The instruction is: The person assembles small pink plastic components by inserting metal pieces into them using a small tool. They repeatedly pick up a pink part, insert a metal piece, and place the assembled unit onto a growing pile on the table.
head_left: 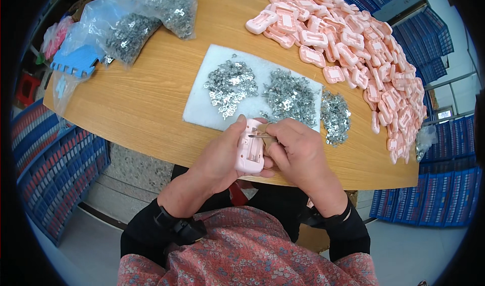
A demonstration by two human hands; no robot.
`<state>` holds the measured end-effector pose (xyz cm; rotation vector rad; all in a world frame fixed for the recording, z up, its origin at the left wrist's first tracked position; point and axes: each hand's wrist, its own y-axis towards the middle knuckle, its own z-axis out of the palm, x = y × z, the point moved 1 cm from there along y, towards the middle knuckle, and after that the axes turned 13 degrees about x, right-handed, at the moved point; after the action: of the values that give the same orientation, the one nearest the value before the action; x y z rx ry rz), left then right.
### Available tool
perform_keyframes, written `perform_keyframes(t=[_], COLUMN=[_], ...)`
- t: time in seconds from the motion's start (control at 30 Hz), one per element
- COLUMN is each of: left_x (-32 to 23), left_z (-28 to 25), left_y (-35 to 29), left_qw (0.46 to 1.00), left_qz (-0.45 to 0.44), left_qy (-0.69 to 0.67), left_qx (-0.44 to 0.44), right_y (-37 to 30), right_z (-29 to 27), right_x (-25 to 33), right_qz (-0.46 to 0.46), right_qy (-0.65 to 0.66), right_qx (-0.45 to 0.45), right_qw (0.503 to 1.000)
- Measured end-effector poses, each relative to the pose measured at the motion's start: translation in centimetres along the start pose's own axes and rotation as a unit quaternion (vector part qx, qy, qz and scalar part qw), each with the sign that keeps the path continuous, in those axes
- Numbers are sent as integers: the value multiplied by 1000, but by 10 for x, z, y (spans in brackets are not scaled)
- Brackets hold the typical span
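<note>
My left hand (pixel 218 153) is closed around a pale pink plastic casing (pixel 249 160), an open half shell with a rectangular recess, tilted up at the table's near edge. In my right hand (pixel 304 150) is a pair of thin metal tweezers (pixel 260 136), pinched between thumb and fingers. Their tip reaches over the upper part of the casing's inner side; whether it grips a small part is too small to tell. Just beyond my hands, small silvery metal contact pieces lie in a left heap (pixel 231 86) and a right heap (pixel 290 96) on a white foam sheet (pixel 198 104).
A third heap of metal pieces (pixel 335 118) lies beside the foam. Many pink casings (pixel 348 53) are piled along the right side of the wooden table (pixel 146 96). Clear bags of metal parts (pixel 132 36) and a blue foam mat (pixel 76 61) sit far left. Blue racks (pixel 60 172) stand around.
</note>
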<state>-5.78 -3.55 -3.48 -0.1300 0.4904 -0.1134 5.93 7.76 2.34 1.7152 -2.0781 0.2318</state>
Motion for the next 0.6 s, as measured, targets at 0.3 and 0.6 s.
perform_keyframes(t=[0.3,0.6], left_x=[-3,7], left_z=[5,5], left_y=[0,5], left_qw=[999,999], left_qz=[-22,13], left_qy=[-19,27], left_qx=[-23,-14], right_y=[-1,2], right_z=[-3,4], right_x=[-6,1], right_qz=[66,22], right_qy=[92,-2], right_qx=[-19,-37], right_qw=[993,999])
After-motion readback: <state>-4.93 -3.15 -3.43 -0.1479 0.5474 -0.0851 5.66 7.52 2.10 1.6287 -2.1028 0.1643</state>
